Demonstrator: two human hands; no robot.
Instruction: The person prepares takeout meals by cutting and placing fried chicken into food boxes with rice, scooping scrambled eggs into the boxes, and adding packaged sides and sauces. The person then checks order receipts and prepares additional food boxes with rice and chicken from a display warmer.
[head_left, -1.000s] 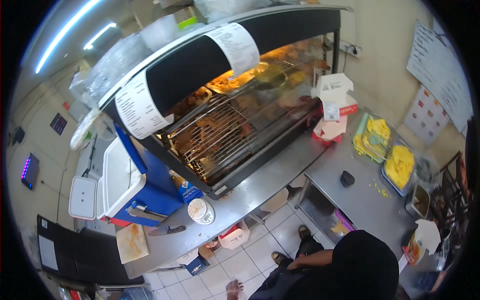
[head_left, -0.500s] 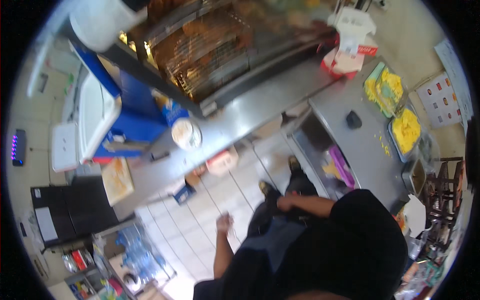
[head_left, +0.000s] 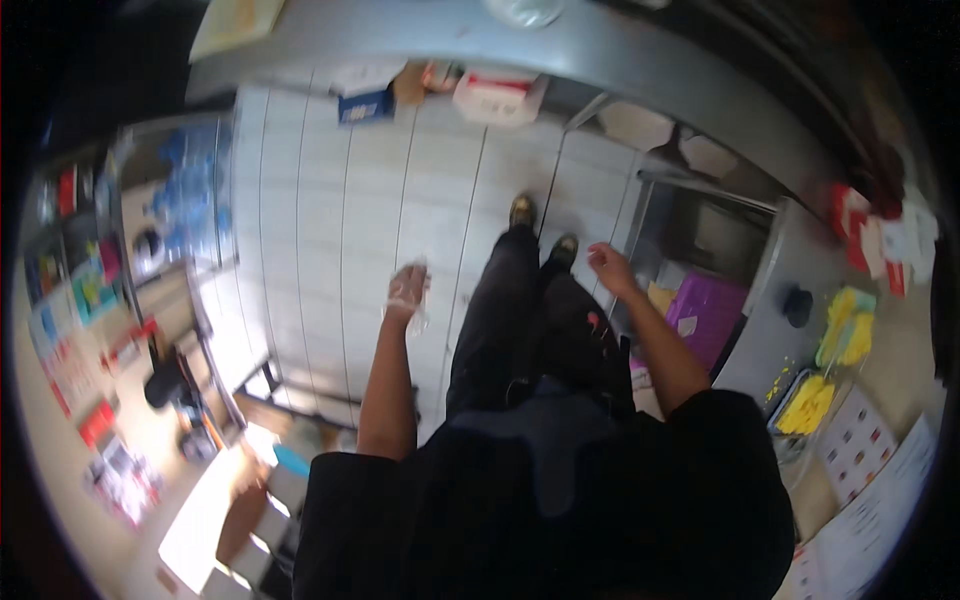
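My left hand [head_left: 407,288] hangs over the tiled floor in a loose, clear plastic glove. Its fingers look loosely stretched, and I make out nothing held in them. Beside my right leg is my right hand [head_left: 608,266], bare, the fingers slightly bent and apart, with no object visible in it. Neither hand touches a surface. To the right of that hand, a purple container [head_left: 705,315] sits on a shelf under the side counter.
A steel counter [head_left: 400,38] crosses the far side. Below it are a blue box [head_left: 366,107] and a red-and-white carton [head_left: 497,98]. Yellow food fills trays [head_left: 806,405] at right. Large blue bottles [head_left: 192,200] stand on a left rack.
My view has swung so the far counter sits higher and more floor shows. My right hand has come away from my thigh; my left hand remains over the floor.
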